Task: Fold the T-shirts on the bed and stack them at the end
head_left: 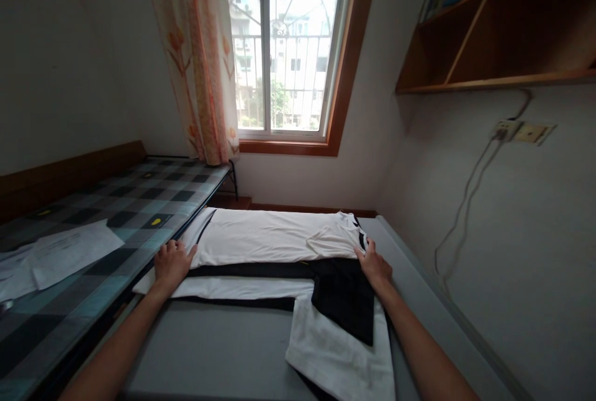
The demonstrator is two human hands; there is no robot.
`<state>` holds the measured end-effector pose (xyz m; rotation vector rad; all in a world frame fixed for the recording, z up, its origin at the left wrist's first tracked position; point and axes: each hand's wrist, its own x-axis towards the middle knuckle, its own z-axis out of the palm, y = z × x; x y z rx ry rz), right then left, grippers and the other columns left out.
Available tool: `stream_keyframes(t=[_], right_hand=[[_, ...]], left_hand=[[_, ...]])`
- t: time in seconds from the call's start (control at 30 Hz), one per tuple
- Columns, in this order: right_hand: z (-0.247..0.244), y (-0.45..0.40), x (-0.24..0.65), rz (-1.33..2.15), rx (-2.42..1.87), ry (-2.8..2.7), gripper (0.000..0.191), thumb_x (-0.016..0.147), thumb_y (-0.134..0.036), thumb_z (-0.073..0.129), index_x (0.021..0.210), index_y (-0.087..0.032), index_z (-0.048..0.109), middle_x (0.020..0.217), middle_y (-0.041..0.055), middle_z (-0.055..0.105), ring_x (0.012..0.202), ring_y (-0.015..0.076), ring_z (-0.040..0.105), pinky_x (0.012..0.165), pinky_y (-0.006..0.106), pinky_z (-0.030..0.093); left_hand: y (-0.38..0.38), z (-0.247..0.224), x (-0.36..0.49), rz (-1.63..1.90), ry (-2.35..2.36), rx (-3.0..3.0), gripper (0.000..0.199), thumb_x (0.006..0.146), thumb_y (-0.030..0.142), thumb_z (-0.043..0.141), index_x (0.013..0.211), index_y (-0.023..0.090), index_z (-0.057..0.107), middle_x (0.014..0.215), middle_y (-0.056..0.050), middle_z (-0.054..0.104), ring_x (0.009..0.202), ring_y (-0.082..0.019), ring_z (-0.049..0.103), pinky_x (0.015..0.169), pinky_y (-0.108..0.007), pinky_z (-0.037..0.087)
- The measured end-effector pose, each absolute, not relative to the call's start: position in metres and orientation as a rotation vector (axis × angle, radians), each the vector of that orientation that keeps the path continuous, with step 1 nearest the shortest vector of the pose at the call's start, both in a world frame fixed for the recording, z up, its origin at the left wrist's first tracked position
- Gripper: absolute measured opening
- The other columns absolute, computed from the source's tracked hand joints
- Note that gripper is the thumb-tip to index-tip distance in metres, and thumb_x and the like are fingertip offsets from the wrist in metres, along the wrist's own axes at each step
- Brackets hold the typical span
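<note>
A white T-shirt with black panels (261, 233) lies partly folded on a grey surface (223, 339). Its far side is turned over into a long white strip, with a white sleeve on top at the right. A black and white sleeve (344, 301) spreads toward me at the near right. At the shirt's left end, my left hand (173, 262) is closed on the hem, fingers curled over the cloth. My right hand (376, 264) pinches the fabric at the right end, by the black-trimmed neck. Some fingertips are hidden by the hands.
To the left is a bed with a checked mattress (177, 193), papers (77, 252) lying on it. A curtain (205, 78) hangs beside the window (288, 47). Wooden shelves (493, 35) and a socket with a cable (506, 130) are on the right wall.
</note>
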<state>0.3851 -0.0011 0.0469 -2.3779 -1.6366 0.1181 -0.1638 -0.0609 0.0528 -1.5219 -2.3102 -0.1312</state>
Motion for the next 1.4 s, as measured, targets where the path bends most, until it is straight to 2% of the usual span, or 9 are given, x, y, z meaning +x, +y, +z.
stream_keyframes(t=[0.37,0.6,0.8,1.2,1.3,1.4], right_hand=[[0.052,-0.028,0.398,0.148,-2.393,-1.653,0.059,0.096,-0.052,0.034,0.142,-0.015,0.034,0.104,0.0199,0.070,0.100,0.0324,0.068,0.084,0.045,0.048],[0.052,-0.060,0.408,0.145,-2.399,-1.644,0.060,0.096,-0.054,0.033,0.143,-0.016,0.033,0.105,0.0190,0.070,0.100,0.0331,0.068,0.084,0.045,0.048],[0.050,-0.085,0.410,0.127,-2.378,-1.645,0.060,0.096,-0.053,0.033,0.142,-0.016,0.034,0.102,0.0195,0.070,0.099,0.0329,0.068,0.083,0.044,0.048],[0.044,-0.140,0.415,0.065,-2.364,-1.652,0.062,0.095,-0.057,0.030,0.143,-0.019,0.033,0.098,0.0169,0.071,0.093,0.0343,0.069,0.078,0.044,0.049],[0.044,-0.147,0.417,0.066,-2.352,-1.636,0.063,0.095,-0.059,0.029,0.144,-0.019,0.032,0.096,0.0157,0.070,0.090,0.0335,0.068,0.077,0.043,0.048],[0.042,-0.150,0.419,-0.016,-2.313,-1.630,0.062,0.095,-0.056,0.031,0.143,-0.017,0.037,0.098,0.0162,0.068,0.091,0.0325,0.066,0.077,0.043,0.048]], left_hand=[[-0.081,0.051,-0.152,-0.111,-2.420,-1.795,0.045,0.100,0.036,0.023,0.111,0.010,0.059,0.106,-0.019,0.066,0.096,-0.028,0.065,0.078,-0.035,0.046],[-0.107,0.056,-0.157,0.004,-2.378,-1.921,0.040,0.100,0.038,0.026,0.109,0.013,0.056,0.106,-0.018,0.069,0.098,-0.030,0.067,0.075,-0.037,0.049],[-0.134,0.057,-0.159,-0.008,-2.401,-1.945,0.036,0.099,0.038,0.029,0.108,0.016,0.056,0.104,-0.016,0.070,0.098,-0.028,0.067,0.074,-0.034,0.047],[-0.191,0.063,-0.161,-0.006,-2.449,-2.002,0.040,0.099,0.042,0.025,0.104,0.018,0.056,0.098,-0.014,0.070,0.092,-0.027,0.067,0.070,-0.033,0.044],[-0.199,0.064,-0.163,-0.046,-2.467,-2.020,0.042,0.099,0.042,0.026,0.107,0.017,0.058,0.100,-0.014,0.069,0.093,-0.028,0.065,0.073,-0.034,0.045],[-0.200,0.068,-0.164,-0.165,-2.368,-1.946,0.039,0.094,0.042,0.038,0.116,0.017,0.059,0.110,-0.015,0.065,0.103,-0.030,0.060,0.084,-0.038,0.045]])
